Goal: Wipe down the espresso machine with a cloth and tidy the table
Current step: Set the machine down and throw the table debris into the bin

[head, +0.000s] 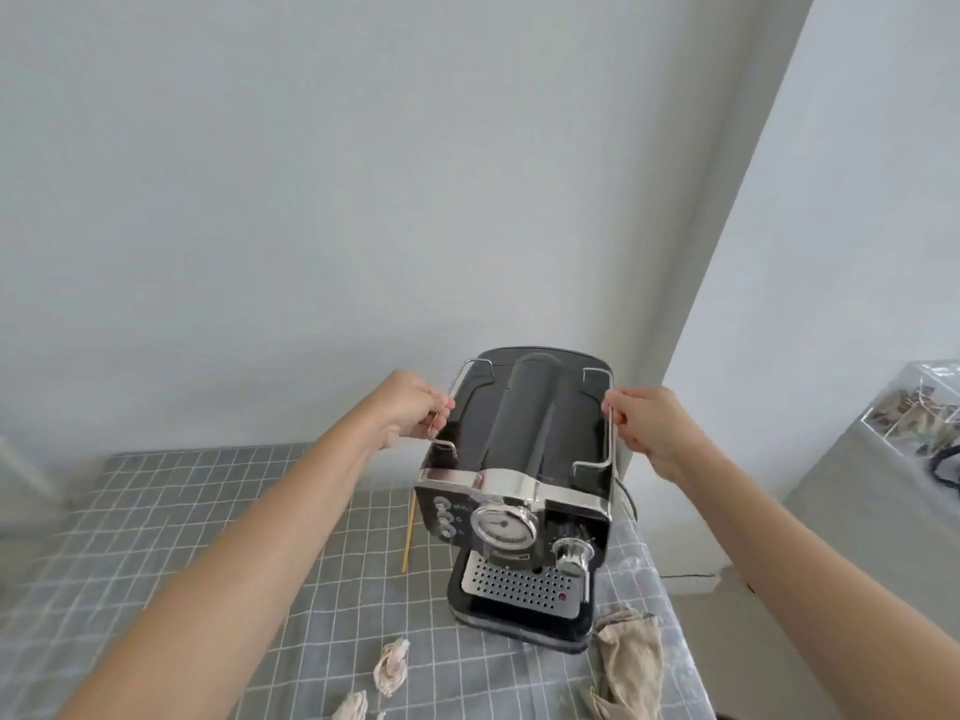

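Note:
A black and chrome espresso machine stands on the table with the grey checked cloth, its gauge and perforated drip tray facing me. My left hand grips the wire rail on the machine's top left side. On the opposite side, my right hand grips the top right wire rail. A beige cloth lies crumpled on the table just right of the machine's base, untouched by either hand.
Two crumpled paper wads lie near the table's front edge. A thin yellow stick leans beside the machine's left side. White walls stand close behind; a grey surface with a clear box is at right.

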